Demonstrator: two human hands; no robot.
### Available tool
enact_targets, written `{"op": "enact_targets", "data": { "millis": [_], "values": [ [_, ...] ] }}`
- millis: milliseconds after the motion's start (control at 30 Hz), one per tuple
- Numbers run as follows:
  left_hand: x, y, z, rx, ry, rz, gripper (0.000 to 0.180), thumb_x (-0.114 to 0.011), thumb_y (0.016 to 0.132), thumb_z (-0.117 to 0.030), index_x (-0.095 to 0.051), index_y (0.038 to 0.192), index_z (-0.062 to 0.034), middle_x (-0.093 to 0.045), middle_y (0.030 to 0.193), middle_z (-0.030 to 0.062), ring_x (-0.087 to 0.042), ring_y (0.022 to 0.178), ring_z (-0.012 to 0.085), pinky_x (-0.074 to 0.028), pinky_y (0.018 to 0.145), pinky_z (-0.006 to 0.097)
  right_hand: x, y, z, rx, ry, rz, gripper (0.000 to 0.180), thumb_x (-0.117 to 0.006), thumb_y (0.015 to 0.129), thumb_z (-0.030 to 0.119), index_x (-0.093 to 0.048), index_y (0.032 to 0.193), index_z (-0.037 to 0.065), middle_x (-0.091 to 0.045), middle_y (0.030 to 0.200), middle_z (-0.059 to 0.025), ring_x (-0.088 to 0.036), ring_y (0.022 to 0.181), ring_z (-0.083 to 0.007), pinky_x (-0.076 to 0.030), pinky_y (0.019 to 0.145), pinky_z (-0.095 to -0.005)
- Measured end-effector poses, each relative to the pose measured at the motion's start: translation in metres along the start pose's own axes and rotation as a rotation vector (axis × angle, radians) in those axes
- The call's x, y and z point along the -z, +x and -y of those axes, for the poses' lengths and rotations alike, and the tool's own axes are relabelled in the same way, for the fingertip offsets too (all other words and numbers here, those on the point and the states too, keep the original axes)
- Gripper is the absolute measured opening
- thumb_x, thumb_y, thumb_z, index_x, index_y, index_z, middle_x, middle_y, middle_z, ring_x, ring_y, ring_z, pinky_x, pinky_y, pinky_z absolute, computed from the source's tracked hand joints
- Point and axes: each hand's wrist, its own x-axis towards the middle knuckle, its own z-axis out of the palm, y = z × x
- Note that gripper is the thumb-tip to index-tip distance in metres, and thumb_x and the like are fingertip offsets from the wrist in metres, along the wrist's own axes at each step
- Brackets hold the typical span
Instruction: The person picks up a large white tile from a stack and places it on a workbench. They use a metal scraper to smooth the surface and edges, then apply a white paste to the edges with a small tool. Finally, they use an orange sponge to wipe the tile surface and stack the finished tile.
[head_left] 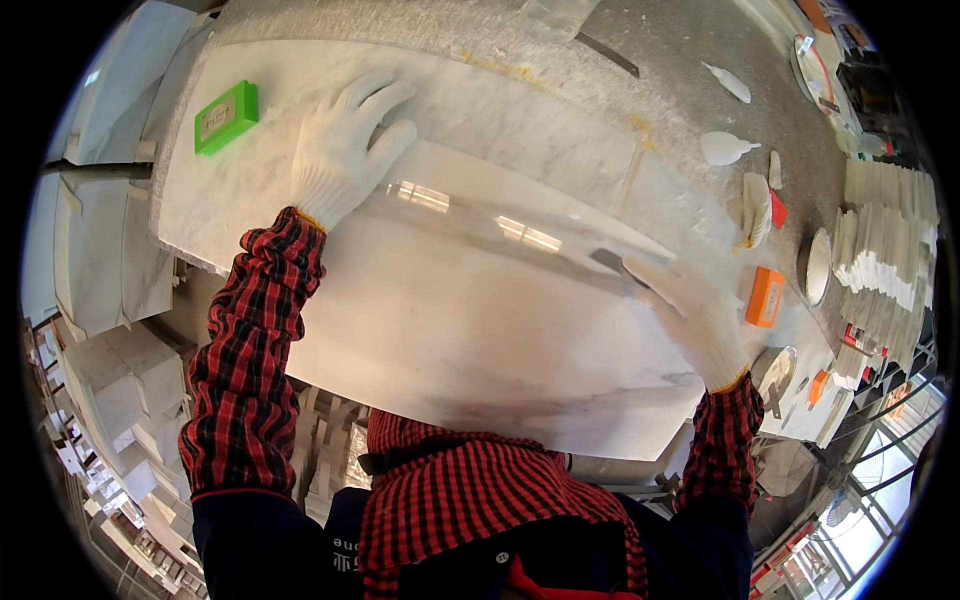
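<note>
A glossy pale marble slab (480, 330) with grey veining lies across the bench in front of me, reflecting bright windows. My left hand (350, 140), in a white knit glove, rests at its far left edge with fingers spread and nothing in them. Toward the right side of the slab, my gloved right hand (700, 315) grips a scraper (607, 260). Only the scraper's dark flat blade shows, close to the polished face; its handle is hidden by the glove. An orange block (765, 297) lies just right of that hand.
A green box-shaped block (226, 118) sits at the far left. Along the far right are white squeeze bulbs (728, 148), a round dish (818, 267) and stacked stone pieces (885, 240). A dark metal strip (607, 54) lies at the back. More slabs (110, 250) stand left.
</note>
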Motion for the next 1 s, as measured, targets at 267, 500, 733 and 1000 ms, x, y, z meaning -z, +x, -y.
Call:
{"op": "enact_targets", "data": {
  "millis": [267, 500, 733, 1000],
  "values": [
    [-0.002, 0.001, 0.003, 0.021, 0.033, 0.019, 0.038, -0.064, 0.094, -0.036, -0.069, 0.127, -0.0179, -0.061, 0.139, 0.0059, -0.056, 0.125, 0.0324, -0.045, 0.107, 0.044, -0.012, 0.048, 0.009, 0.098, -0.153, -0.14, 0.033, -0.061, 0.097, 0.025, -0.066, 0.129, 0.029, -0.059, 0.084, -0.0067, -0.063, 0.074, -0.0294, -0.05, 0.062, -0.0414],
    [0.0, 0.0, 0.001, 0.003, 0.037, -0.003, 0.037, -0.064, 0.095, -0.035, -0.069, 0.127, -0.0181, -0.061, 0.138, 0.0058, -0.056, 0.126, 0.032, -0.045, 0.107, 0.045, -0.007, 0.046, 0.001, 0.115, -0.244, -0.062, 0.033, -0.064, 0.09, 0.018, -0.068, 0.121, 0.029, -0.057, 0.081, -0.0067, -0.062, 0.073, -0.0296, -0.049, 0.061, -0.0422],
    [0.0, 0.0, -0.001, 0.017, 0.007, 0.001, 0.036, -0.065, 0.094, -0.033, -0.069, 0.126, -0.0181, -0.062, 0.138, 0.006, -0.056, 0.126, 0.0324, -0.045, 0.107, 0.044, -0.003, 0.025, -0.01, 0.123, -0.162, -0.111, 0.037, -0.067, 0.086, 0.012, -0.071, 0.119, 0.03, -0.056, 0.08, -0.0053, -0.062, 0.073, -0.027, -0.048, 0.062, -0.0399],
    [0.001, 0.003, -0.003, 0.01, 0.029, 0.016, 0.036, -0.064, 0.095, -0.033, -0.069, 0.127, -0.0168, -0.063, 0.137, 0.0067, -0.056, 0.127, 0.0325, -0.045, 0.108, 0.044, -0.014, 0.032, -0.011, 0.146, -0.12, -0.165, 0.04, -0.064, 0.089, 0.015, -0.068, 0.126, 0.031, -0.056, 0.08, -0.0056, -0.061, 0.069, -0.0271, -0.048, 0.058, -0.0386]
  ]
}}
